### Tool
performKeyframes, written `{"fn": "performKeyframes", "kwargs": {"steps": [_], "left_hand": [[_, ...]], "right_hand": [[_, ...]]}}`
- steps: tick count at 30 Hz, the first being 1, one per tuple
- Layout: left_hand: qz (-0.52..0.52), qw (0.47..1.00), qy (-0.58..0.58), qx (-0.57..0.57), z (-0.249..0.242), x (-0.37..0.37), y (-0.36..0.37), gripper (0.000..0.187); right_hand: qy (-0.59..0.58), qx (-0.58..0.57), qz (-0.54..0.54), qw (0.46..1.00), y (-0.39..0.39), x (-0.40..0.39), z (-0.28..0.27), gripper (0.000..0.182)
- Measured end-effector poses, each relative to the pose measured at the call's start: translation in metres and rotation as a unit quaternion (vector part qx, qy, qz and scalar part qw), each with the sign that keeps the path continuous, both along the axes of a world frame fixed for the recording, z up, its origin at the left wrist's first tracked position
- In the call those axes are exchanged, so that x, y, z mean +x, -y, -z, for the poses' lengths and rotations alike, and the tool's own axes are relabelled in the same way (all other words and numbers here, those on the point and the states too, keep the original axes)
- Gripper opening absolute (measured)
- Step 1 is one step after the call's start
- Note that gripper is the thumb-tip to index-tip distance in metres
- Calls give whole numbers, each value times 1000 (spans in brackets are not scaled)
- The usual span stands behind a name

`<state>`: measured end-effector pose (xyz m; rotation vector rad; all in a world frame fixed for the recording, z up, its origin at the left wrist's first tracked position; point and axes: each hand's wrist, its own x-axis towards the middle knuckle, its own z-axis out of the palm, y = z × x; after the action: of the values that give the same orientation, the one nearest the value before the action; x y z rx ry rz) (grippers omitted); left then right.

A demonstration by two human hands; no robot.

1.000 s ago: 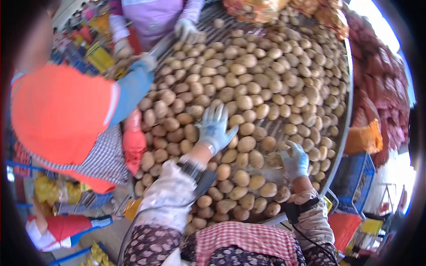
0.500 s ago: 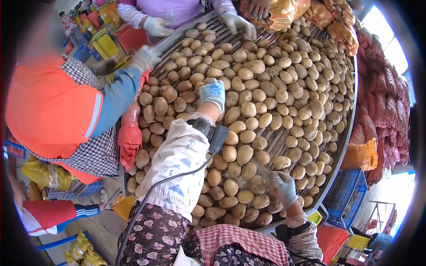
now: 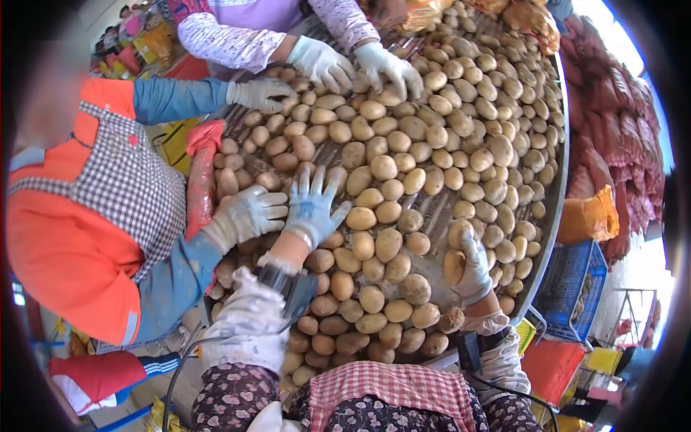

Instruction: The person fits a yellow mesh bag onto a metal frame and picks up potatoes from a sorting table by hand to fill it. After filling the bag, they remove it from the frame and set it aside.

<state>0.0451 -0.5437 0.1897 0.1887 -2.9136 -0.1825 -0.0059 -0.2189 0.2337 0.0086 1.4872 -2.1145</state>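
My left hand, in a pale blue-white glove, lies with fingers spread over potatoes near the left side of the slatted sorting table. A co-worker's gloved hand is right beside it, its fingertips close to mine. Further right, my right hand is gloved too, its palm turned left and its fingers curved against a potato. Another potato sits at its fingertips. The thumb is mostly hidden. Many loose potatoes surround both hands, and bare slats show between them.
Across the table, a co-worker in lilac has two gloved hands on the potatoes. The orange-clad co-worker stands at left, by a red wrapped edge. At right are stacked red sacks, an orange sack and a blue crate.
My left hand has moved left and nearer to me, its fingers now spread. My right hand has moved up and right, against potatoes. The co-workers' hands have come in over the table.
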Motion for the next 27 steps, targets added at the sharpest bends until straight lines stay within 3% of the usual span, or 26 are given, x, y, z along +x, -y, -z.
{"fn": "performKeyframes", "kwargs": {"steps": [2,3,5,6,7,8,9,10,11,13,14,15,17,19,21,23,24,25,27], "left_hand": [[53,998,44,7,2,21,-20,50],[75,995,61,11,-5,36,-36,49],[126,990,55,17,-14,58,-56,47],[162,986,28,37,-31,61,-67,45],[150,965,171,134,-49,58,-74,39],[101,976,123,148,-57,46,-82,34],[53,983,71,163,-60,30,-87,29],[77,989,-32,126,-64,9,-87,20],[143,963,-193,125,-51,-25,-82,29],[100,982,-161,-1,-47,-77,-87,65],[91,985,-145,6,-23,-100,-85,77],[83,990,-101,57,-8,-115,-82,82],[64,987,-144,30,7,-113,-87,85],[42,999,15,14,-32,-77,-93,81],[-6,998,50,23,-43,-41,-85,73],[61,991,115,10,-47,-16,-68,63],[124,990,67,-2,-55,-6,-66,52],[103,983,153,-26,-65,-4,-68,50],[62,989,114,63,-59,-23,-62,46]], "right_hand": [[-109,223,56,967,-13,-14,5,35],[-293,400,95,863,-13,-17,13,41],[-366,569,2,736,-21,-17,21,48],[-343,598,-56,722,-12,-10,6,50],[-317,624,-116,705,1,-2,-10,52],[-329,628,-148,689,5,-1,-13,53],[-327,631,-144,688,8,-3,-13,53],[-331,622,-177,687,9,-4,-14,53],[-335,612,-210,685,11,-6,-16,54],[-308,611,-233,691,10,-5,-24,57],[-306,612,-241,688,9,-5,-26,58],[-302,614,-249,686,7,-5,-26,60],[-285,617,-252,689,-3,-7,-31,63],[-232,598,-294,708,-18,-9,-30,66],[-218,601,-298,709,-32,-5,-19,65],[-180,538,-274,776,-37,4,-12,63],[-149,508,-271,804,-37,7,-10,64],[-151,505,-266,807,-33,11,-8,64],[-191,478,-275,812,-19,28,-4,67]]}}
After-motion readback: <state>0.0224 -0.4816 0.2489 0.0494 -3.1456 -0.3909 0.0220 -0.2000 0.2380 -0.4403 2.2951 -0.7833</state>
